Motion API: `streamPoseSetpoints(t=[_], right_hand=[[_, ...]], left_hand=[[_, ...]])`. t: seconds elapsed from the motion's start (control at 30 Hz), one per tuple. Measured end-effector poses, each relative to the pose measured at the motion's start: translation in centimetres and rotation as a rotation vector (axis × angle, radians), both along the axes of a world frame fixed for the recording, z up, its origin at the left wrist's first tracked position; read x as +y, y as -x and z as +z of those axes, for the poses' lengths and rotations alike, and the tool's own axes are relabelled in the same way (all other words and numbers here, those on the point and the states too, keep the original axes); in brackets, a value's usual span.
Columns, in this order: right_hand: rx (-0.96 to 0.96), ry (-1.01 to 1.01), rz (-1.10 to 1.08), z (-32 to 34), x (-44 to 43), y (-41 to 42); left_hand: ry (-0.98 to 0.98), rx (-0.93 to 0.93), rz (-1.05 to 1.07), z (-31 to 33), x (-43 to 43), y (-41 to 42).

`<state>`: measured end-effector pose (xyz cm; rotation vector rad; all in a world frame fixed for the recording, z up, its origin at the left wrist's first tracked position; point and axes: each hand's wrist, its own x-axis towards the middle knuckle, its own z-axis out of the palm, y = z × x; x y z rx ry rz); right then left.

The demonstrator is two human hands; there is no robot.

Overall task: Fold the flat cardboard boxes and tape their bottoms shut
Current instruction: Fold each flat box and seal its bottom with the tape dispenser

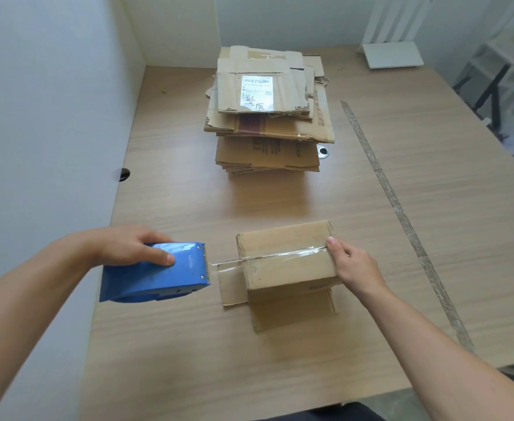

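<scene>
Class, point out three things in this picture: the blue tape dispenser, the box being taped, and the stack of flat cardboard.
blue tape dispenser (155, 278): head view, its blue side.
box being taped (289, 271): head view, top face.
stack of flat cardboard (289, 89): head view, top sheet.

Open counter (173, 192) is left between the stack of flattened cardboard boxes (267, 117) at the far centre and the folded box (286, 259) near the front. The gap between that box and the blue tape dispenser (155, 275) is crossed by a taut strand of clear tape (225, 263). The left side is closed off by a white partition (52, 117); bare counter is seen right of the box.
</scene>
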<state>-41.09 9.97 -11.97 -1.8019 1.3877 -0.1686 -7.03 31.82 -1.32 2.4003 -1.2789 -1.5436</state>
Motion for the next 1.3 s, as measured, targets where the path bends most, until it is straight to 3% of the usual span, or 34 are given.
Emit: streamPoseSetpoints(t=[0.27,0.7,0.9,1.03,1.13,1.23,1.3], right_hand=[[-0.022,-0.028,-0.034,0.3,0.3,-0.2],[-0.143,-0.188,-0.160,0.1,0.3,-0.5],[-0.211,-0.306,-0.244,0.8,0.9,-1.2],[-0.231,-0.278,-0.258,1.3,1.5,-1.6],[-0.176,-0.258,-0.225,1.4,1.4,-1.8],[-0.027,-0.051,-0.095,1.3,0.9,-1.5],[-0.055,0.001,-0.090,1.4,0.4,-1.7]], left_hand=[[-0.041,-0.021,-0.062,-2.0,0.0,-0.6],[0.091,-0.175,-0.100,-6.8,-4.6,4.5],[0.035,-0.393,-0.137,-6.2,-6.3,6.1],[0.031,-0.631,-0.123,-6.8,-6.9,9.6],[0.098,-0.613,0.053,-8.2,-4.3,9.9],[0.160,-0.637,0.199,-10.1,-0.2,8.9],[0.161,-0.645,0.236,-11.5,2.1,8.8]])
